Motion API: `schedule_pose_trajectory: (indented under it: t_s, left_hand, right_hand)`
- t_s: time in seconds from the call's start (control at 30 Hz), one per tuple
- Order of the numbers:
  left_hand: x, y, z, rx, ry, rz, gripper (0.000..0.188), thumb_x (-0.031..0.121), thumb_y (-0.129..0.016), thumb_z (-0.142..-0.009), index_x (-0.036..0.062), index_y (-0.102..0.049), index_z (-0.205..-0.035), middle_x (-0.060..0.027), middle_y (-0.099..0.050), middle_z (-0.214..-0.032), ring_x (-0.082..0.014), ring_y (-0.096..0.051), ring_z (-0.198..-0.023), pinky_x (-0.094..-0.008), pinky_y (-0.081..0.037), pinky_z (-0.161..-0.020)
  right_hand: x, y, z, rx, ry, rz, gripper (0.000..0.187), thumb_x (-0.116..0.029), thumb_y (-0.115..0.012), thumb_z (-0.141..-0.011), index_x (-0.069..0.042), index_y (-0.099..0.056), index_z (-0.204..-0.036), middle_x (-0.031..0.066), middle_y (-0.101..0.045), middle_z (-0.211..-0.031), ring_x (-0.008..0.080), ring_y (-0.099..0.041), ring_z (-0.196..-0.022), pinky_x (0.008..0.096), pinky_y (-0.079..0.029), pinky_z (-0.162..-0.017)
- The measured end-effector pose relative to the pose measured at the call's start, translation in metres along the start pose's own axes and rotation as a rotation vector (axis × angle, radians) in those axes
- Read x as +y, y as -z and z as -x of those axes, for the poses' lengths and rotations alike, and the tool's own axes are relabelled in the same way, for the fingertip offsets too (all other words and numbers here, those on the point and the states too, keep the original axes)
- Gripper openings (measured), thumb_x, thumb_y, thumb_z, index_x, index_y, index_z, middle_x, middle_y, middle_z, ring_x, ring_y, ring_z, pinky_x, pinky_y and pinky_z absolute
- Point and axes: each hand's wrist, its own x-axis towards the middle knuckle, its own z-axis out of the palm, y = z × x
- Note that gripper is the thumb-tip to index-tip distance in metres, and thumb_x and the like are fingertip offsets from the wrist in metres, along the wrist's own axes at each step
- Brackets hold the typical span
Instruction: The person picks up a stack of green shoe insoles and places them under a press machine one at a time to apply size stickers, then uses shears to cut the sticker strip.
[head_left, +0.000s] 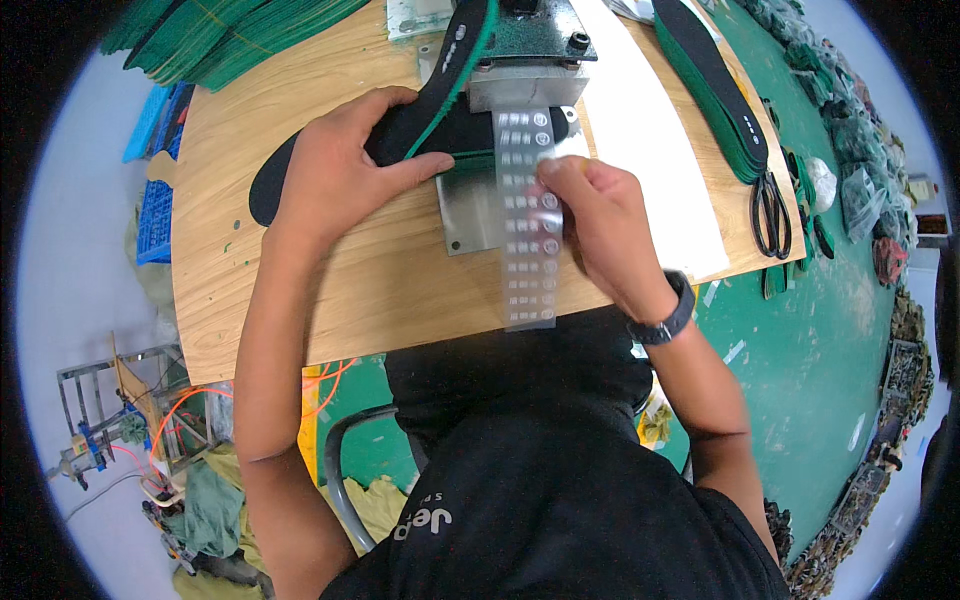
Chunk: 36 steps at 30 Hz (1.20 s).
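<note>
My left hand point(345, 165) is closed around a black insole point(435, 85) with a green edge, which it holds tilted up beside the press. Beneath that hand, a second black insole point(272, 185) lies flat; its front end reaches under the metal block point(525, 88) of the press. Between thumb and fingers, my right hand point(600, 205) pinches the edge of a clear film strip point(528, 245) with rows of white prints. The strip hangs from just below the block, over the metal base plate point(470, 215), and past the table's front edge.
Stacked green-and-black insoles point(230, 45) fill the table's far left. More black insoles point(715, 90) lie at the right on a white sheet point(660, 170), with black-handled scissors point(770, 215) by the table edge. A blue crate point(158, 215) stands left; bagged goods point(860, 200) line the right.
</note>
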Motion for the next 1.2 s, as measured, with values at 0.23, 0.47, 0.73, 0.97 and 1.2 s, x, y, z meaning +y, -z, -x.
schedule_pose_trajectory:
  t_s: [0.23,0.47,0.73,0.97,1.2]
  left_hand:
    - [-0.001,0.007,-0.002,0.043,0.181,0.028,0.027,0.018,-0.063,-0.077,0.0016,-0.064,-0.099,-0.0116,-0.065,-0.081,-0.0133,-0.059,-0.071,-0.0277,-0.047,-0.067]
    - [-0.016,0.005,0.000,0.239,0.246,0.404,0.022,0.014,-0.055,-0.078,-0.0035,-0.063,-0.088,0.0005,-0.058,-0.069,-0.0061,-0.048,-0.064,-0.0232,-0.042,-0.061]
    - [-0.017,0.005,0.000,0.190,0.250,0.381,0.023,0.017,-0.056,-0.079,-0.0029,-0.063,-0.089,-0.0002,-0.057,-0.070,-0.0073,-0.047,-0.066,-0.0240,-0.041,-0.062]
    - [-0.021,0.002,0.000,0.205,0.215,0.335,0.023,0.018,-0.056,-0.079,-0.0032,-0.062,-0.088,-0.0014,-0.056,-0.068,-0.0074,-0.047,-0.066,-0.0242,-0.041,-0.061]
    - [-0.010,-0.002,0.002,0.222,0.191,0.290,0.024,0.021,-0.059,-0.079,-0.0026,-0.062,-0.086,-0.0035,-0.053,-0.061,-0.0083,-0.045,-0.062,-0.0250,-0.042,-0.059]
  right_hand:
    - [0.001,0.016,0.050,0.133,0.033,-0.196,0.016,-0.012,-0.056,-0.090,0.002,-0.063,-0.083,0.0034,-0.063,-0.077,0.0066,-0.055,-0.064,0.0202,-0.044,-0.057]
    - [-0.006,0.003,0.003,0.021,-0.087,-0.051,0.021,-0.015,-0.056,-0.089,-0.001,-0.061,-0.074,0.0018,-0.059,-0.064,0.0067,-0.049,-0.052,0.0200,-0.037,-0.047]
    - [-0.011,0.000,-0.011,-0.042,-0.102,-0.026,0.024,-0.016,-0.056,-0.090,0.001,-0.061,-0.073,0.0062,-0.059,-0.061,0.0114,-0.054,-0.047,0.0227,-0.044,-0.043]
    - [-0.012,-0.001,-0.013,-0.043,-0.116,-0.004,0.026,-0.017,-0.057,-0.090,0.001,-0.060,-0.072,0.0063,-0.059,-0.059,0.0123,-0.054,-0.046,0.0230,-0.044,-0.043]
    - [-0.012,-0.004,-0.010,-0.022,-0.121,0.071,0.030,-0.021,-0.056,-0.091,0.000,-0.060,-0.071,0.0053,-0.056,-0.057,0.0116,-0.053,-0.043,0.0220,-0.041,-0.039]
